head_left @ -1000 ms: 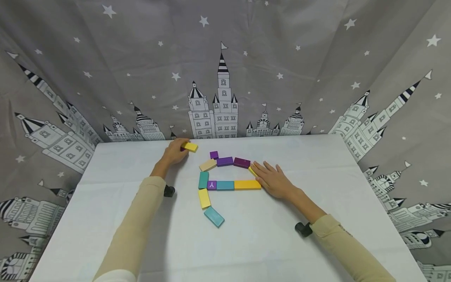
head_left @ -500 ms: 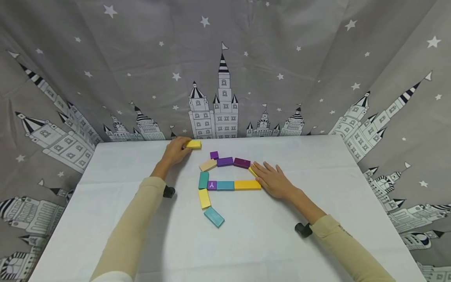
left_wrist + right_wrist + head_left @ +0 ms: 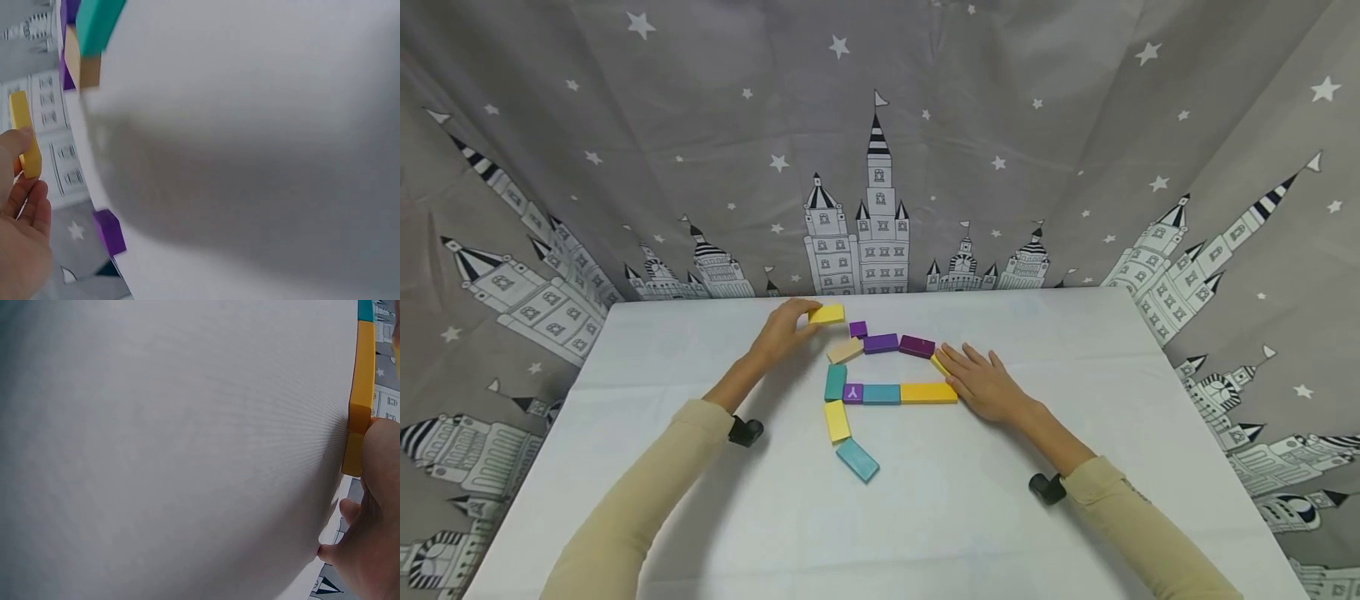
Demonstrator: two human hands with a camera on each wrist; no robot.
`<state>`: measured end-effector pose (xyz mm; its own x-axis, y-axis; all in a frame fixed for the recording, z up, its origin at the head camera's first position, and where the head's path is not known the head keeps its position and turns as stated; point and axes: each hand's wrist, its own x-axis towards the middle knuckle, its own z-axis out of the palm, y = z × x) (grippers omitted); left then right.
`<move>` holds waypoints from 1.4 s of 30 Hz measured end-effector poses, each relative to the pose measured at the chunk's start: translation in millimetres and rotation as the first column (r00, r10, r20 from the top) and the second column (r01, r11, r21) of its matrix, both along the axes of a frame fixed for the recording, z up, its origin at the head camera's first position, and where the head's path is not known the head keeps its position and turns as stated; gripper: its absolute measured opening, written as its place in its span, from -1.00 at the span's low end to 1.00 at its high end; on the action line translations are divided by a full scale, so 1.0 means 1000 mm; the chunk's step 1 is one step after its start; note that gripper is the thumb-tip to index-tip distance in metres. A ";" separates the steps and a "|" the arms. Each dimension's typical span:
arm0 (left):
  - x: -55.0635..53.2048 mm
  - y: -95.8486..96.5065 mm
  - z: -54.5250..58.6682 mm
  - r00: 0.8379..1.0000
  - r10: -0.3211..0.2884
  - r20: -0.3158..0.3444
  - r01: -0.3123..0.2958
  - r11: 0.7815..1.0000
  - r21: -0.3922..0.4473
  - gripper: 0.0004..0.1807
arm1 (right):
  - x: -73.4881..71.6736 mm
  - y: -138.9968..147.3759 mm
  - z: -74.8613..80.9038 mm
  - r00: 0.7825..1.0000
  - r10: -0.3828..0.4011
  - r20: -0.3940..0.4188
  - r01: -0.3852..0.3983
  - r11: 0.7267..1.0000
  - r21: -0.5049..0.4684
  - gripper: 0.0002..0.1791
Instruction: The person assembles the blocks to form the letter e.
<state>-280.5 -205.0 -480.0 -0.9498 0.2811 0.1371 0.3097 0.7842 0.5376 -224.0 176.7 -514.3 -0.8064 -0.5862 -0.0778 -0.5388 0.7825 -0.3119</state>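
My left hand pinches a yellow block between thumb and fingertips at the table's far edge. In the left wrist view the held block shows clear of the cloth; a purple block stands on the table beyond the hand. My right hand lies with straight fingers over another yellow block, mostly covered. That block closes a loop with a plum block, a purple block, a tan block, a teal block and an orange-yellow block.
A purple cube sits behind the loop. A cube marked Y and a blue block continue its lower row. A pale yellow block and an aqua block curve toward the front. A grey castle-print curtain hangs behind.
My left hand has moved right along the far edge with the yellow block, close to the purple cube, and its forearm has swung outward. The right hand and the laid blocks stay put.
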 end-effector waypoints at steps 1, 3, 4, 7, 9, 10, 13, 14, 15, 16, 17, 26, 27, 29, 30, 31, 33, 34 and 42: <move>0.005 0.002 0.001 1.000 -0.016 -0.016 0.016 1.000 0.004 -0.56 | 0.000 0.000 0.000 1.000 0.001 -0.001 -0.001 1.000 0.001 -0.39; 0.015 0.008 0.004 0.999 -0.037 -0.032 0.038 0.999 0.015 -0.57 | 0.000 0.000 0.000 1.000 0.001 -0.003 -0.001 1.000 0.005 -0.39; 0.020 0.010 0.005 0.998 -0.045 -0.038 0.046 0.999 0.021 -0.57 | 0.000 0.000 0.000 1.000 0.002 -0.004 -0.001 1.000 0.007 -0.39; 0.037 0.019 0.009 0.998 -0.058 -0.040 0.059 0.997 0.045 -0.56 | 0.000 -0.001 0.000 1.000 -0.004 -0.006 0.004 1.000 0.008 -0.39; 0.047 0.025 0.010 0.997 -0.072 -0.040 0.074 0.995 0.061 -0.56 | 0.000 -0.001 0.000 1.000 -0.005 -0.007 0.005 1.000 0.007 -0.39; 0.051 0.027 0.010 0.996 -0.083 -0.043 0.086 0.994 0.066 -0.56 | 0.001 -0.001 0.000 1.000 -0.006 -0.009 0.006 1.000 0.007 -0.39; 0.065 0.036 0.009 0.992 -0.116 -0.043 0.119 0.990 0.081 -0.56 | 0.001 -0.002 0.001 1.000 -0.006 -0.013 0.006 1.000 0.001 -0.39; 0.070 0.038 0.008 0.991 -0.124 -0.039 0.127 0.988 0.085 -0.56 | 0.001 -0.002 0.001 1.000 -0.006 -0.014 0.006 1.000 0.000 -0.39; 0.074 0.041 0.008 0.991 -0.129 -0.033 0.132 0.987 0.091 -0.56 | 0.001 -0.002 0.000 1.000 -0.005 -0.016 0.005 1.000 0.000 -0.39; 0.078 0.044 0.007 0.991 -0.132 -0.027 0.134 0.986 0.094 -0.55 | 0.001 -0.002 0.000 1.000 -0.005 -0.016 0.005 1.000 0.001 -0.39; 0.083 0.047 0.006 0.991 -0.132 -0.017 0.133 0.986 0.098 -0.55 | 0.001 -0.002 -0.001 1.000 -0.006 -0.016 0.006 1.000 0.002 -0.40; 0.123 0.070 -0.005 0.981 -0.191 0.033 0.185 0.972 0.142 -0.57 | 0.001 -0.003 -0.001 1.000 -0.026 -0.007 0.026 1.000 0.002 -0.40; 0.128 0.073 -0.006 0.978 -0.205 0.032 0.198 0.969 0.146 -0.57 | 0.001 -0.003 -0.001 1.000 -0.026 -0.007 0.026 1.000 0.006 -0.40; 0.137 0.078 -0.007 0.974 -0.224 0.041 0.216 0.965 0.147 -0.58 | 0.002 -0.003 -0.002 1.000 -0.026 -0.008 0.027 1.000 0.009 -0.40; 0.141 0.080 -0.007 0.972 -0.233 0.044 0.224 0.964 0.144 -0.58 | 0.002 -0.003 -0.002 1.000 -0.026 -0.009 0.026 1.000 0.010 -0.40; 0.145 0.082 -0.008 0.969 -0.242 0.044 0.233 0.962 0.141 -0.58 | 0.002 -0.003 -0.002 1.000 -0.023 -0.011 0.023 1.000 0.012 -0.40; 0.152 0.087 -0.009 0.965 -0.257 0.056 0.247 0.958 0.143 -0.59 | 0.002 -0.003 -0.003 1.000 -0.019 -0.015 0.020 1.000 0.015 -0.40; 0.155 0.089 -0.009 0.963 -0.263 0.061 0.252 0.957 0.142 -0.59 | 0.002 -0.003 -0.003 1.000 -0.016 -0.018 0.016 1.000 0.017 -0.40; 0.177 0.097 -0.019 0.955 -0.282 0.093 0.269 0.954 0.131 -0.61 | 0.001 -0.003 -0.002 1.000 -0.019 -0.010 0.019 1.000 0.006 -0.41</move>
<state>-103.7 -107.8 -499.0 -0.8483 0.5227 0.0842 0.4396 0.6068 0.6622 -222.8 173.7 -516.7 -0.8179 -0.5707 -0.0733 -0.5273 0.7944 -0.3015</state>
